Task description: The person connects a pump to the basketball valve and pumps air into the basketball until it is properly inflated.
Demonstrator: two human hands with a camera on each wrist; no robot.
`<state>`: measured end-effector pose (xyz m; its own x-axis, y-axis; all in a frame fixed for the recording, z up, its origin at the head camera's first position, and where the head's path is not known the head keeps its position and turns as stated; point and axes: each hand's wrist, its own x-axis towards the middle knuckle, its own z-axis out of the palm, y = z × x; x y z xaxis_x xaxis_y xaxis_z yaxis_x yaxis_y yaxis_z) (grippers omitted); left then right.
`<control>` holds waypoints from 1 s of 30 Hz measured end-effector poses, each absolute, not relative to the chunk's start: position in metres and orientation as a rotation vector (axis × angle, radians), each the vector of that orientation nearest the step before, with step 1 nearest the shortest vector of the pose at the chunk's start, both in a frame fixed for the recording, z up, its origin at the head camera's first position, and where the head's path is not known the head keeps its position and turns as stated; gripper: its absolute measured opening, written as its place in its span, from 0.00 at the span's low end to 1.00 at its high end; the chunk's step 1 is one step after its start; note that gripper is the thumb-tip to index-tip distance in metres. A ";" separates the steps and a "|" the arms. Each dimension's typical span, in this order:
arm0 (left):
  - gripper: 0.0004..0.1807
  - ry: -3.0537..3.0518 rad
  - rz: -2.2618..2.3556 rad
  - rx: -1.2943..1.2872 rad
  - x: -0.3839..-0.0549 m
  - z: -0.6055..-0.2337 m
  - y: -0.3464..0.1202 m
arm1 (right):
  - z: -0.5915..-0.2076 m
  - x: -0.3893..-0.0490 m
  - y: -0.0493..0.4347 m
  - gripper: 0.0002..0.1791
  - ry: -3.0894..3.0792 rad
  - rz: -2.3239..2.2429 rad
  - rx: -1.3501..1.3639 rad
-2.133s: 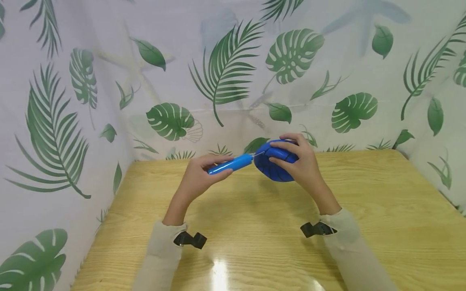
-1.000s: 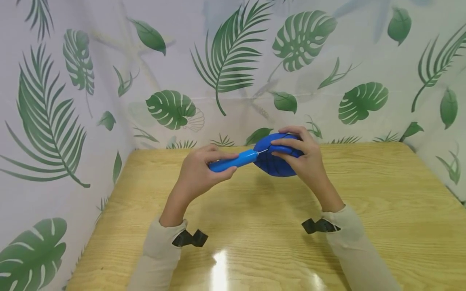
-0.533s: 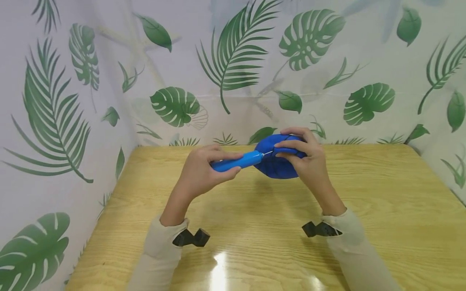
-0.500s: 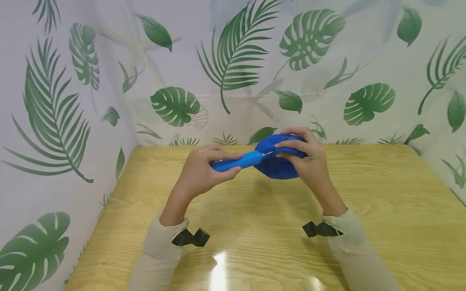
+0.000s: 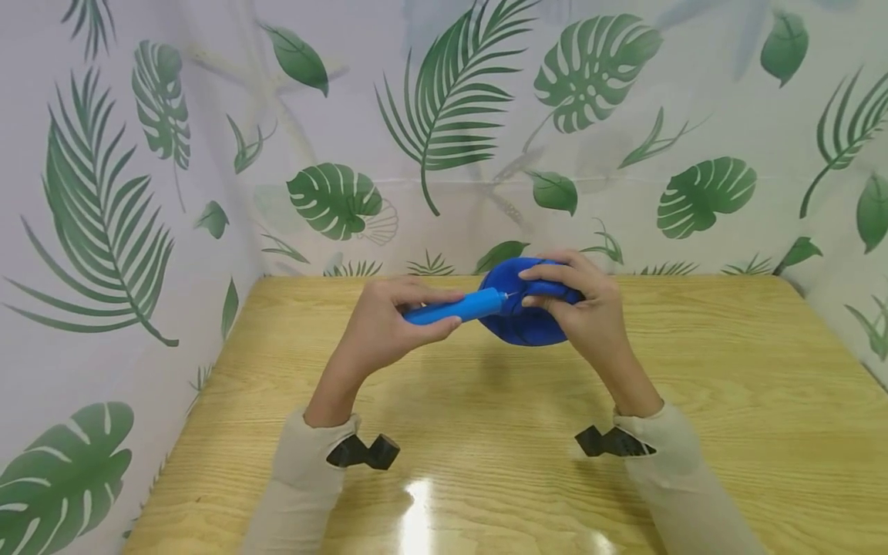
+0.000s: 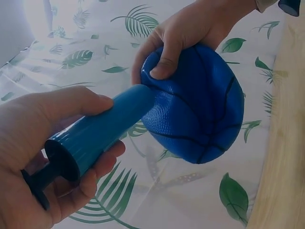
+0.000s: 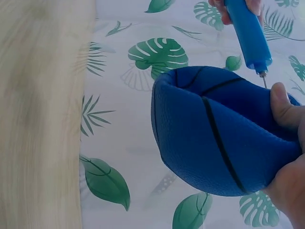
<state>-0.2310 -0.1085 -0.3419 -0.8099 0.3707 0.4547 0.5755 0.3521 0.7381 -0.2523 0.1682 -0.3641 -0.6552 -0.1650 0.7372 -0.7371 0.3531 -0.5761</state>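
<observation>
My left hand [image 5: 378, 327] grips a light-blue hand pump [image 5: 458, 307] between thumb and fingers, its dark plunger handle [image 6: 50, 174] facing the palm in the left wrist view. A thin metal needle [image 7: 265, 81] sticks out of the pump's front end and points at a blue ball [image 5: 526, 327] with black basketball lines. The ball is soft, with a deep fold across it in the right wrist view. My right hand [image 5: 590, 304] pinches the ball beside the needle. The needle's tip is hidden behind my right thumb in the right wrist view.
Both hands hold their things above a wood-grain table [image 5: 444, 432]. A white cloth [image 5: 333, 100] printed with green leaves hangs behind and at both sides. Black straps with small blocks [image 5: 381, 452] sit on both wrists.
Pump and ball have drawn together, so less of the needle shows between them. The ball has caved in and turned in my right hand. The left hand keeps its grip.
</observation>
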 end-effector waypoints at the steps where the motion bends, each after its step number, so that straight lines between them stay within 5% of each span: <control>1: 0.17 -2.402 -1.445 -0.851 -0.231 -0.341 -0.109 | -0.363 -0.253 0.169 0.18 -2.043 1.319 0.783; 9: 0.18 -2.358 -1.483 -0.813 -0.224 -0.331 -0.118 | -0.355 -0.252 0.174 0.30 -2.068 1.527 0.763; 16: 0.17 -2.339 -1.432 -0.846 -0.212 -0.324 -0.113 | -0.351 -0.246 0.174 0.15 -2.094 1.666 0.688; 30: 0.17 -2.322 -1.271 -0.813 -0.195 -0.314 -0.106 | -0.343 -0.235 0.170 0.12 -2.012 1.452 0.743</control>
